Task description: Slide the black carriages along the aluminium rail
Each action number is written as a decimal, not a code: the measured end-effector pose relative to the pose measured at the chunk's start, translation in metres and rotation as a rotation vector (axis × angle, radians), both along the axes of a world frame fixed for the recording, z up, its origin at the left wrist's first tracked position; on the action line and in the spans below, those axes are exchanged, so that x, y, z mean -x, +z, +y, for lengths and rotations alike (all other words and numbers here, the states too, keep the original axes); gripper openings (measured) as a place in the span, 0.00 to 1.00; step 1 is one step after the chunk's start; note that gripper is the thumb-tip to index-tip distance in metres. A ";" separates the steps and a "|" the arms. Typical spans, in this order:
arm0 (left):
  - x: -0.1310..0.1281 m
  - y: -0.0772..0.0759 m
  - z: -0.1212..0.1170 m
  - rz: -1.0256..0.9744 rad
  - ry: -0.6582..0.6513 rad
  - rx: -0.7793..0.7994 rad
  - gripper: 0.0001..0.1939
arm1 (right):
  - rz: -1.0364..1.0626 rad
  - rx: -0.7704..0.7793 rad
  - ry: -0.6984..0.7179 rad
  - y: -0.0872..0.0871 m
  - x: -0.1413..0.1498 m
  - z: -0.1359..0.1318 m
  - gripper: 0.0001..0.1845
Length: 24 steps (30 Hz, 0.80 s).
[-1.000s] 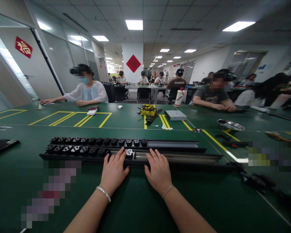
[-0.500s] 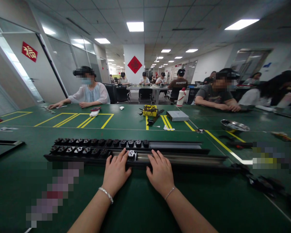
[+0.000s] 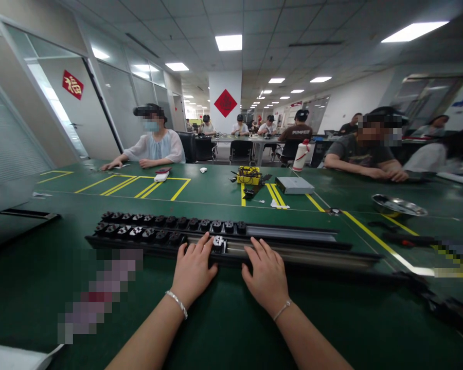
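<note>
Two long black rails lie side by side across the green table. The near rail (image 3: 316, 254) has black socket modules filling its left part, and the far rail (image 3: 289, 231) likewise. My left hand (image 3: 193, 267) rests flat on the near rail, fingers spread, its fingertips beside a single socket module (image 3: 218, 242). My right hand (image 3: 267, 272) lies flat just right of that module, fingers stretched onto the rail's bare metal channel. Neither hand holds anything.
Across the green table (image 3: 216, 329) sit a yellow cable bundle (image 3: 249, 176), a grey box (image 3: 294, 185) and a metal dish (image 3: 399, 205). Other people sit at the far edge and at the right. A dark tray edge (image 3: 27, 215) lies at the left.
The view has swung left, so everything shifts right in the picture. Both hands stay flat on the near rail beside the same module.
</note>
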<state>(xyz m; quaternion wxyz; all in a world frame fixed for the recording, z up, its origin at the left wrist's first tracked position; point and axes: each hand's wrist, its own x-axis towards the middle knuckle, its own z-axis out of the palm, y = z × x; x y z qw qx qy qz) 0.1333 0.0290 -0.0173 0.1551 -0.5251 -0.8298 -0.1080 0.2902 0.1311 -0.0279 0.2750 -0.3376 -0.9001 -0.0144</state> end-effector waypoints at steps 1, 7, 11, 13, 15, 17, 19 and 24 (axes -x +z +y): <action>0.000 -0.001 0.000 0.003 0.001 -0.002 0.29 | 0.004 -0.002 0.001 -0.001 0.000 0.001 0.19; 0.001 -0.002 0.001 0.020 -0.003 -0.016 0.30 | 0.018 -0.011 -0.004 -0.003 0.001 0.004 0.19; 0.000 0.000 0.001 0.012 -0.002 -0.027 0.30 | 0.024 -0.020 0.009 -0.003 0.001 0.004 0.20; -0.001 0.000 0.001 0.006 0.004 -0.017 0.30 | 0.029 -0.026 0.012 -0.003 0.001 0.004 0.20; -0.001 0.000 0.001 0.006 0.002 -0.011 0.30 | 0.032 -0.028 0.011 -0.003 0.001 0.004 0.20; -0.001 0.000 0.001 0.013 -0.002 -0.017 0.29 | 0.031 -0.024 0.009 -0.002 0.001 0.003 0.20; -0.001 -0.001 0.001 0.018 0.000 -0.024 0.29 | 0.029 -0.022 0.011 -0.002 0.001 0.003 0.20; 0.000 -0.002 0.001 0.023 0.005 -0.012 0.30 | 0.032 -0.023 0.016 -0.002 0.001 0.002 0.20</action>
